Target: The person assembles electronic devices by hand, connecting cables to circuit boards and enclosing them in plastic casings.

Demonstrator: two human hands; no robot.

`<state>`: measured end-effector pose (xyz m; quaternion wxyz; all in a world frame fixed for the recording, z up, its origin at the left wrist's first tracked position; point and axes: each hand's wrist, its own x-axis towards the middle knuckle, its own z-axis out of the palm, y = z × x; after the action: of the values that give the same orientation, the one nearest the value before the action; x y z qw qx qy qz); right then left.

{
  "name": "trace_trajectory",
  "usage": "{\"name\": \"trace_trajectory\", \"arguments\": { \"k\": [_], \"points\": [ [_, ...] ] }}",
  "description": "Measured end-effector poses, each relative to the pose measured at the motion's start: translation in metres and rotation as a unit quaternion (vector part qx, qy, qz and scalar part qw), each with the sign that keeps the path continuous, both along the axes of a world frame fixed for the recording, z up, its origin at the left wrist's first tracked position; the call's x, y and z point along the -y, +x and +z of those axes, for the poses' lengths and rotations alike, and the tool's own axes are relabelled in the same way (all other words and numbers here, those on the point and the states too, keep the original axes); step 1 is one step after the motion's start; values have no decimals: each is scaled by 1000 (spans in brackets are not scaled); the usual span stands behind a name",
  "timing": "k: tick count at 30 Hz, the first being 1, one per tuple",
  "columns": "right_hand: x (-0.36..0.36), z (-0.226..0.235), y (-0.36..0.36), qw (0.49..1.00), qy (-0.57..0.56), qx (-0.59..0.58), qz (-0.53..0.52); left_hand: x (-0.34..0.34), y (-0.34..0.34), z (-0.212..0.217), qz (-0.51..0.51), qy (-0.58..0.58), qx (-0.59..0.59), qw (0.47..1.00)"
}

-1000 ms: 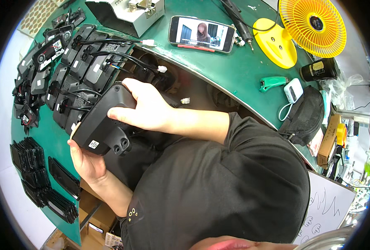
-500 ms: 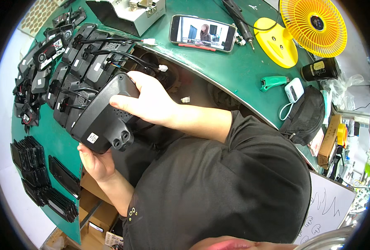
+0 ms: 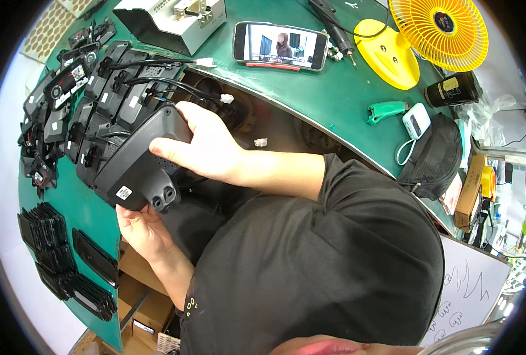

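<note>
Between my two hands is a black plastic device housing [image 3: 134, 161], tilted, with a small white label, vent holes and a stub bearing two round openings. My right hand [image 3: 206, 142] grips its upper end, thumb lying across the back face. At the lower end my left hand [image 3: 144, 234] supports it with bent fingers, partly hidden under the edge. Just beyond it, similar black housings [image 3: 112, 94] lie in rows on the green table, with black cables ending in white connectors [image 3: 227, 98].
Stacks of thin black panels [image 3: 44, 236] stand at the left. Behind lie a grey metal box [image 3: 174, 26], a phone [image 3: 280, 47] playing video and an electric screwdriver [image 3: 337, 29]. A yellow fan [image 3: 387, 56], dark cup [image 3: 452, 90] and black pouch [image 3: 434, 157] are at right.
The whole view has turned slightly. The housing is still in both hands at nearly the same tilt, and my left fingers have shifted a little along its lower edge.
</note>
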<state>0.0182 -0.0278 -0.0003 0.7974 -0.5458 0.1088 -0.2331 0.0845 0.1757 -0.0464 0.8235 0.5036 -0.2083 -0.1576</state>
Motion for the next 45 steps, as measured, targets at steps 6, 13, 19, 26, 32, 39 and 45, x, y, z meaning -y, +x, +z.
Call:
{"name": "trace_trajectory", "arguments": {
  "k": [6, 13, 19, 26, 32, 39, 45],
  "points": [
    [9, 4, -2, 996, -79, -48, -7, 1, 0, 13, 12, 17, -6, 1000],
    [2, -9, -2, 981, -156, -90, 74, 5, 2, 27, 50, 71, 47, 995],
    [-11, -24, -14, 900, -350, -24, 257, 4, 4, 35, 181, 77, 81, 977],
    [-16, -21, -24, 859, -483, -20, 169, 2, 4, 44, 207, 115, 166, 957],
    [-20, -14, -19, 812, -489, 32, 318, -76, 54, 74, 171, 61, 121, 976],
    [-43, 18, 5, 813, -458, -14, 360, -101, 143, 96, 281, 77, -14, 956],
    [-73, 15, 52, 800, -477, 24, 364, -115, 217, 74, 287, 129, -194, 929]
  ]
}}
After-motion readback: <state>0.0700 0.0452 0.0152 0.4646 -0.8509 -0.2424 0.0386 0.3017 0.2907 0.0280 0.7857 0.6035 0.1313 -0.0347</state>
